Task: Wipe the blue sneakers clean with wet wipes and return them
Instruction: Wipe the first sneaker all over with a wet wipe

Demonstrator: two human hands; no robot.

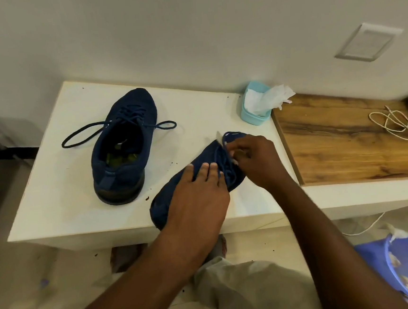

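Left hand (197,199) presses knit blue sneaker (163,206); right hand (258,162) pinches its lace (232,133).

On the table (54,204) the rear sneaker (123,146) stands to the left, the front sneaker (163,207) lies right of it at the near edge under the left hand (196,197) and right hand (255,159), the wipes box (255,108) behind it, and a cable (393,125) on the wooden top (340,147) further right.

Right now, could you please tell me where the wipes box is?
In the head view, the wipes box stands at the white table's back right corner, next to the wooden top.
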